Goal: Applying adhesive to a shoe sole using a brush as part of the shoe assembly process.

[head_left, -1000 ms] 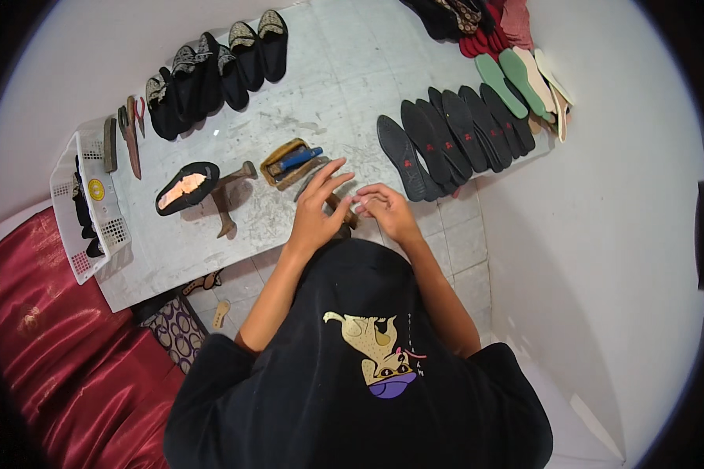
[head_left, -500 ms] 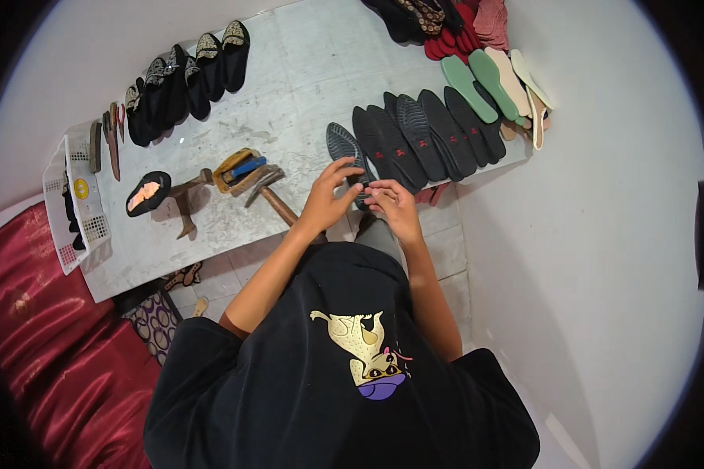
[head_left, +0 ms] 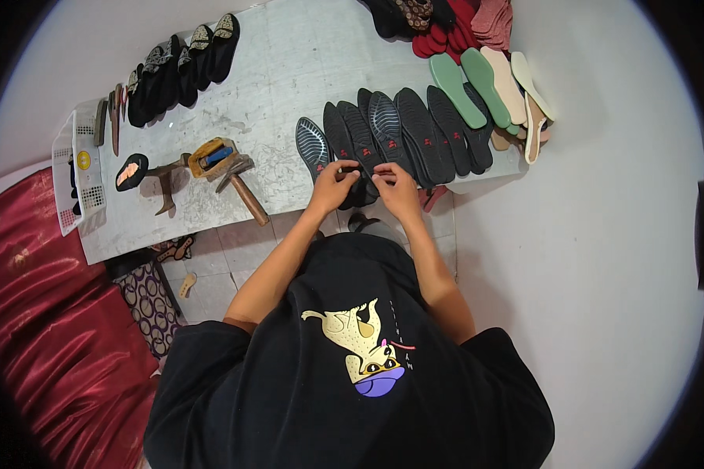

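Observation:
Black shoe soles [head_left: 426, 129] with ridged or plain faces lie in an overlapping row along the table's near right side, some bearing a small red mark. At the left end of the row, my left hand [head_left: 335, 186] has its fingers bent against a black sole [head_left: 359, 141]. My right hand [head_left: 396, 191] pinches at the opposite edge, thumb and fingers curled inward. Between my hands the lower end of the sole is partly hidden by my fingers. A ridged sole [head_left: 311, 142] lies just left of them.
A hammer [head_left: 246, 195], a wooden-sided holder [head_left: 213, 156] and an iron shoe anvil [head_left: 164, 184] with a black shoe piece [head_left: 131, 170] lie left. Black slippers [head_left: 158, 82] line the far left, near a white basket [head_left: 90, 184]. Green insoles [head_left: 455, 86] lie far right.
My hands have moved apart and now bracket a black sole. The ridged sole that was under my left hand shows more fully. The view has shifted, moving the table things left.

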Available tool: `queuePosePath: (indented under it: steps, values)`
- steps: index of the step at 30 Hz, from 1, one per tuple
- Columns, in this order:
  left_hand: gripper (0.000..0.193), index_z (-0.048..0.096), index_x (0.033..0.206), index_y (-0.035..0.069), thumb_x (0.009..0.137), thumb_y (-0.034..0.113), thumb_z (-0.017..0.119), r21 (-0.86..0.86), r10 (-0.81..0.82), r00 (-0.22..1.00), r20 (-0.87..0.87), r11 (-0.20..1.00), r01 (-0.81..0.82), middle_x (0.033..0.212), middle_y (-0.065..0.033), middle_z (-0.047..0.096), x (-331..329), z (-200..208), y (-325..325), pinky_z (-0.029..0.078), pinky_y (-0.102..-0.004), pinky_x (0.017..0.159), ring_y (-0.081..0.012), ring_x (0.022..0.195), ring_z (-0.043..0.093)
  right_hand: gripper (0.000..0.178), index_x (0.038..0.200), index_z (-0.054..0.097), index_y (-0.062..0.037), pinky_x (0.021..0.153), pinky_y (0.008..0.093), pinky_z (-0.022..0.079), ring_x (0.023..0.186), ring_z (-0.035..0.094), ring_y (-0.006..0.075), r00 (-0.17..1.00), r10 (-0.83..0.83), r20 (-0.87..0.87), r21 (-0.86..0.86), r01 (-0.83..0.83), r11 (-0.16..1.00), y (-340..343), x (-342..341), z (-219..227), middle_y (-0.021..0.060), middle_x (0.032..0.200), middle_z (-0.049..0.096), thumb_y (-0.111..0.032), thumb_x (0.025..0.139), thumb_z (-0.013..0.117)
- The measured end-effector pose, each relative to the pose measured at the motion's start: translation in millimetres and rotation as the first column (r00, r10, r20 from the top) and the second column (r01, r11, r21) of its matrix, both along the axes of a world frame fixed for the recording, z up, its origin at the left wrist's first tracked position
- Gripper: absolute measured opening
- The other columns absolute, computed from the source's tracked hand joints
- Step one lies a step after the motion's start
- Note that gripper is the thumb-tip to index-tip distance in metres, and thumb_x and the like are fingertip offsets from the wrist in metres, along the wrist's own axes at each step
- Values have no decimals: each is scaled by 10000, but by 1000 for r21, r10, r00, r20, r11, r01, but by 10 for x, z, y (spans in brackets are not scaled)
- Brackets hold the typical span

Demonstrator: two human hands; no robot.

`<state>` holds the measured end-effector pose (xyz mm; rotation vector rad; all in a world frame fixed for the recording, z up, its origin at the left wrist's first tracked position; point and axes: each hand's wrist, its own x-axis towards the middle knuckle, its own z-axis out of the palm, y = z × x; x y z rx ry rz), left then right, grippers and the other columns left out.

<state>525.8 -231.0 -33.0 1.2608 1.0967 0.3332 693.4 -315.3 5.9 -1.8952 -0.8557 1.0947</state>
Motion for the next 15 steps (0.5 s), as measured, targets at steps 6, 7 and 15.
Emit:
queuePosePath:
  steps: [6,7,15]
  values:
    - [525,532,1478,16,1023,221,691,-117,0,979,204,993,25,1343,-110,652,619,-68,-25,535,-331,972,-184,1158,656,439,1330,600,44,1123,472,432,1328,539,431,929,-27,368,154,-32,988,23,391,-367,256,1356,600,-43,902,639]
    - [574,502,1492,0,1018,263,689,-278,137,977,162,956,-88,1351,-116,649,713,-51,2,532,-358,984,-210,1198,644,485,1384,565,48,1132,474,428,1339,528,441,939,-13,344,137,-37,990,51,423,-398,273,1357,599,-34,909,621]
    - [375,543,1297,42,1014,255,667,-358,143,989,25,926,-125,941,-5,574,852,-213,198,511,-357,900,-95,877,565,493,1362,614,65,961,431,532,1020,709,397,978,16,207,-24,-12,1000,274,672,-434,238,1237,703,-100,898,653]
